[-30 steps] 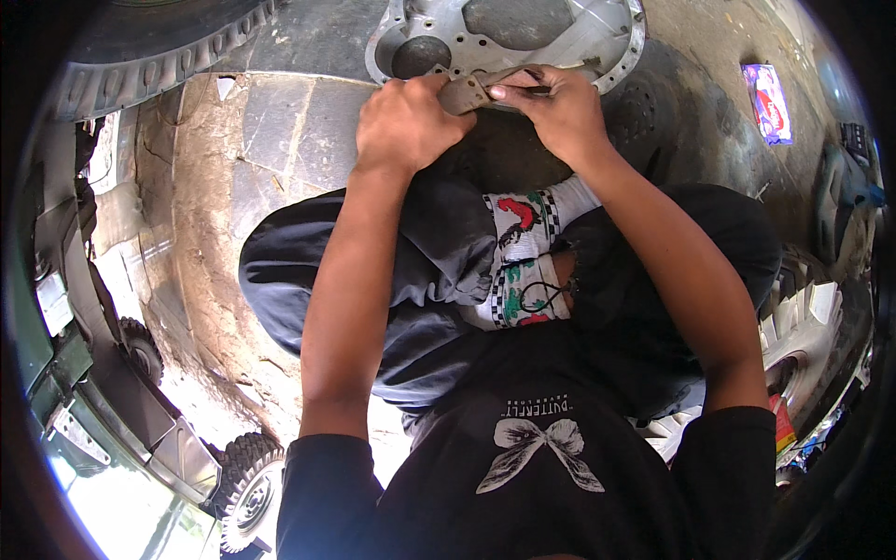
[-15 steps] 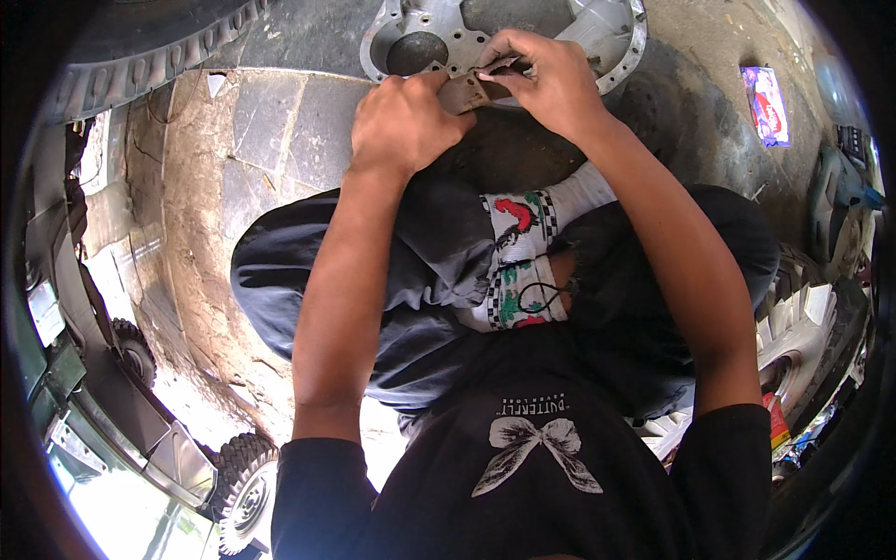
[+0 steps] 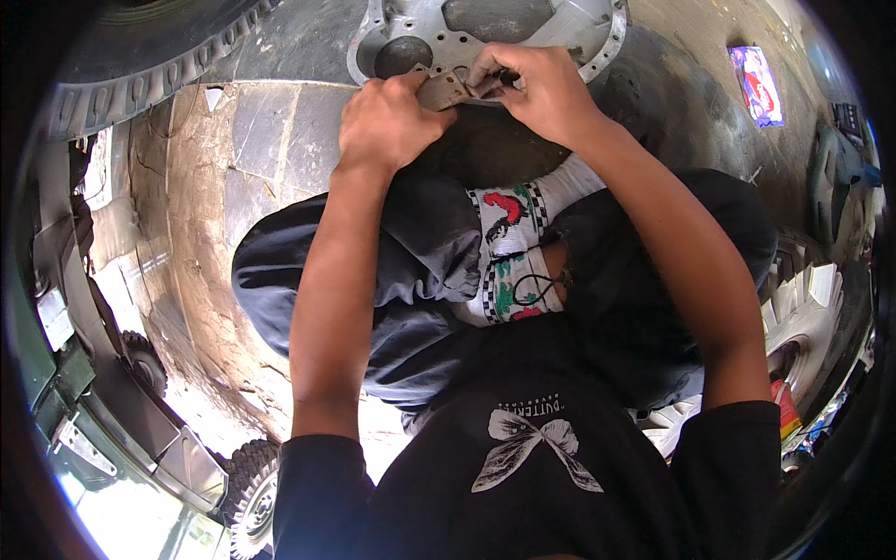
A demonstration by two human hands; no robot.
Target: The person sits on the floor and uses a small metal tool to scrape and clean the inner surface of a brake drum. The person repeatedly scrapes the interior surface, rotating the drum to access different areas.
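At the top, my left hand is closed on a small tan-grey metal plate with several holes. My right hand is bent over the plate's right end, fingers curled in a pinch; what small thing they grip there, if any, is hidden. Both hands are at the near rim of a large grey metal housing with bolt holes and a round opening, lying on the floor. My crossed legs in dark trousers and patterned socks are below the hands.
A large tyre is at the upper left. A purple packet lies at the upper right, with a blue-grey object below it. A vehicle body and treaded wheel are at lower left, a finned metal part at right.
The view has shifted slightly, with housing and hands now farther left. My right fingers have lifted and curled over the plate's right end; my left hand keeps its grip.
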